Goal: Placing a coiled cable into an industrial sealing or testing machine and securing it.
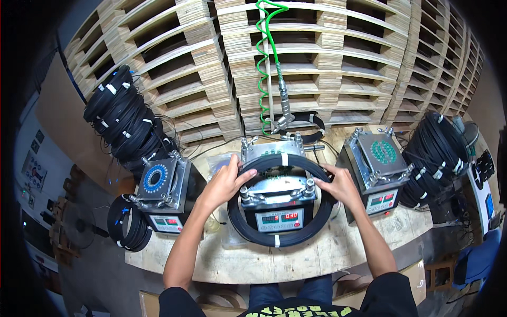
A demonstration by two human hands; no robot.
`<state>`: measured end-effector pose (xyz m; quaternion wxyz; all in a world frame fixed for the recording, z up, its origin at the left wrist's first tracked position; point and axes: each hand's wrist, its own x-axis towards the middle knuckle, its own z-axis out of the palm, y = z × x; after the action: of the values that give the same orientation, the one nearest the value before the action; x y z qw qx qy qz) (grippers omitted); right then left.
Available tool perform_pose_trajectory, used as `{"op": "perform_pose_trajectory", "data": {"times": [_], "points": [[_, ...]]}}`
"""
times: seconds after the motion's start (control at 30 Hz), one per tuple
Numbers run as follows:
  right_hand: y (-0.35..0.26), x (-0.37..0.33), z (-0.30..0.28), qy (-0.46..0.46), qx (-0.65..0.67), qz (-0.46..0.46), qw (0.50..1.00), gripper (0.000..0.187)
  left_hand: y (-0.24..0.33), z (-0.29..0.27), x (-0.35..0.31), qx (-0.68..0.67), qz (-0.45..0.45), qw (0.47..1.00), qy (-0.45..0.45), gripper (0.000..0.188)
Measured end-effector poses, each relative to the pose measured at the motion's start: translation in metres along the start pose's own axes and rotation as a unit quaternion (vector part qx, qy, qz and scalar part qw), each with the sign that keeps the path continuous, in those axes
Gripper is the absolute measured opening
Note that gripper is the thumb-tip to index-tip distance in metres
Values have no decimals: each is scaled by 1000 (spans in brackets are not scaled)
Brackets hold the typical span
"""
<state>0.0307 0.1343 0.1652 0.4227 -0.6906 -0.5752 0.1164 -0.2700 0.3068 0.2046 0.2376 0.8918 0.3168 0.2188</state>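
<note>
My left hand (pixel 228 183) and my right hand (pixel 338 186) grip a large coil of black cable (pixel 303 237) by its upper left and upper right sides. White bands wrap the coil at its top and bottom. Both thumbs lie over the ring, while the other fingers are partly hidden behind it. The coil is raised in front of the middle benchtop machine (pixel 280 221), whose lit red display and metal clamping plates show through the ring. Part of that machine's upper plate, with green markings, rises behind the coil.
Similar machines stand left (pixel 156 179) and right (pixel 383 153) on the wooden table (pixel 253 267). Tall stacks of black cable coils (pixel 129 124) flank them, with more coils (pixel 438 148) at right. A green spiral hose (pixel 262 58) hangs ahead, before stacked wooden pallets (pixel 317 31).
</note>
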Motion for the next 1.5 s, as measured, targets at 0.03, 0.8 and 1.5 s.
{"op": "perform_pose_trajectory", "data": {"times": [0.03,0.8,1.5], "points": [[-5,4,-2,-33,15,21,999,54,-3,-2,-5,-5,15,1000,9,53],[36,-88,-100,-95,221,85,967,47,-32,-66,-146,-216,-134,967,21,40],[-33,53,-44,229,582,-1,780,18,-1,-54,-10,-628,32,734,255,29]]}}
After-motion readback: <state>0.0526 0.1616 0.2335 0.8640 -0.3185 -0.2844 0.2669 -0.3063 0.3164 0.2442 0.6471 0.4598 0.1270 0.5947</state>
